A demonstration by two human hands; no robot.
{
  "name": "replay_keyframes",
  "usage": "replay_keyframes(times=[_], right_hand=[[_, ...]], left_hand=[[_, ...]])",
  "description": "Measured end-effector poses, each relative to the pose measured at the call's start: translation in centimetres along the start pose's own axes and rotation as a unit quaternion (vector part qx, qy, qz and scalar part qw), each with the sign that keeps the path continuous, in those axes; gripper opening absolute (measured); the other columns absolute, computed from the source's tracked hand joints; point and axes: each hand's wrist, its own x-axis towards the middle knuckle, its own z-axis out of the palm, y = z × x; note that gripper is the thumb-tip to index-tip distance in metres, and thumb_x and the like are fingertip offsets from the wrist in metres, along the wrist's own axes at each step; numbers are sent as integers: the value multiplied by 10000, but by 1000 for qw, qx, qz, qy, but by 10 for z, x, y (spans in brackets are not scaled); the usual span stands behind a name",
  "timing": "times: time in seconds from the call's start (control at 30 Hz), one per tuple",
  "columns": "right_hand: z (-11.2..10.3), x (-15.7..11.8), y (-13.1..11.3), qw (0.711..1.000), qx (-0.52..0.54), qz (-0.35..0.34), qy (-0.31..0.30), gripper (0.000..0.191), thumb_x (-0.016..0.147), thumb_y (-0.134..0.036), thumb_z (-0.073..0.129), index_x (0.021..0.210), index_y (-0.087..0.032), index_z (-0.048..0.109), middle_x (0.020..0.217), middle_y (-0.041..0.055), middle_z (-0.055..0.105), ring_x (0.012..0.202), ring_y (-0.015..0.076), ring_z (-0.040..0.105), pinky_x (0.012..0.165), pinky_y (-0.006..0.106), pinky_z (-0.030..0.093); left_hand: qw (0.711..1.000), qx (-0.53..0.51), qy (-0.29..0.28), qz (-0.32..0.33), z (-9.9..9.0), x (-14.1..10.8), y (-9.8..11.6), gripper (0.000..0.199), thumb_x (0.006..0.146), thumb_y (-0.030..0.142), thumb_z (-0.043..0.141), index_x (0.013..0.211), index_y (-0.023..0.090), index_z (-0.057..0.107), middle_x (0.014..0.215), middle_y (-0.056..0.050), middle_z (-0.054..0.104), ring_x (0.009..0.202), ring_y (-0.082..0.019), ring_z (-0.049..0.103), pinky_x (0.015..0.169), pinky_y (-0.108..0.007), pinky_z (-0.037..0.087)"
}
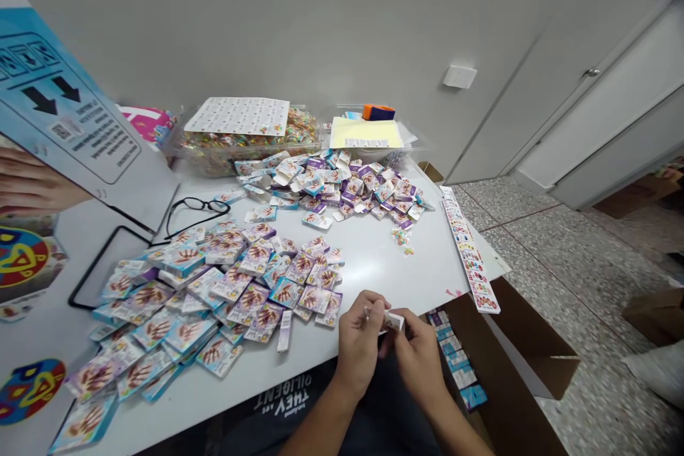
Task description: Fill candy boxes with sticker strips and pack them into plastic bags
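Observation:
Close to the table's front edge, a small white carton (394, 320) is held between my two hands, with one narrow side facing up. My left hand (357, 342) is closed, its thumb and fingers pinched at the carton's left end. My right hand (420, 350) grips the other end, thumb on top. Most of the carton's printed faces are hidden by fingers. Left of my hands lies a heap of blue and purple flat cartons (256, 306). One narrow carton (285, 331) stands out at the heap's near right edge.
Open-ended cartons (342, 185) lie piled at the back before a clear tub of colourful packets (299, 127). Small colourful packets (402, 236), glasses (199, 206) and a sticker strip (467, 249) are on the table. A brown box (513, 370) holding cartons stands lower right.

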Motion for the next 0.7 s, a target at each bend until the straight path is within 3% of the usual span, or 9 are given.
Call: replay_keyframes(times=[0.13,0.2,0.27,0.37,0.47,0.57,0.6,0.67,0.7], right_hand=[[-7,2,3,984,168,27,-53,426,897,-549,666,1182,-235,710,1122,88,757,943,268,718,856,392,591],[-7,-1,7,980,186,23,-72,494,893,-573,666,1259,-240,679,1223,98,731,1037,279,712,959,420,569],[-4,-3,13,990,139,19,-21,458,938,-550,618,1249,-221,684,1177,110,748,1004,266,723,936,399,578],[-1,0,28,995,36,7,95,430,1003,-476,527,1293,-183,651,984,104,783,707,203,716,707,328,596],[-16,22,48,980,-46,-62,182,387,1007,-353,469,1318,-179,620,1039,102,771,540,142,620,596,307,560],[-44,61,64,948,-208,-126,207,343,938,-204,383,997,-166,719,1201,146,716,712,174,676,665,335,574],[-53,75,68,933,-275,-121,196,367,910,-165,359,961,-168,722,1197,146,714,832,203,698,731,353,583],[-64,100,71,919,-331,-112,181,396,876,-124,360,1021,-143,728,1257,177,683,1074,267,668,904,419,554],[-66,109,71,915,-348,-107,173,398,874,-121,374,1057,-126,728,1297,197,659,1137,293,639,964,450,520]], left_hand=[[986,152,58,43,-2,7,-7,282,927,464,636,970,186,652,1078,-69,616,906,-176,602,791,-276,493],[977,200,59,41,-4,11,-12,310,918,471,645,1060,198,606,975,-37,621,840,-166,599,750,-269,483],[966,258,2,5,-5,14,-16,303,949,501,582,940,198,592,755,18,575,668,-145,552,627,-252,431],[921,387,-45,2,-9,21,-15,408,1025,441,402,741,203,571,615,17,562,595,-152,543,587,-262,384],[883,466,-33,31,-17,34,4,419,1031,350,360,754,198,635,713,-28,682,698,-176,634,675,-281,418],[857,512,-7,47,-31,59,44,350,1026,360,407,868,198,674,861,-60,742,846,-213,683,774,-306,439],[840,541,4,47,-36,71,60,321,1024,375,431,947,194,685,900,-76,750,876,-229,691,785,-314,446],[703,711,9,-1,-46,101,92,318,1032,386,433,1157,186,646,1038,-114,754,982,-263,702,810,-332,479],[676,736,10,-16,-51,119,107,306,1019,348,466,1187,155,635,1080,-156,741,1021,-292,698,824,-354,490]])
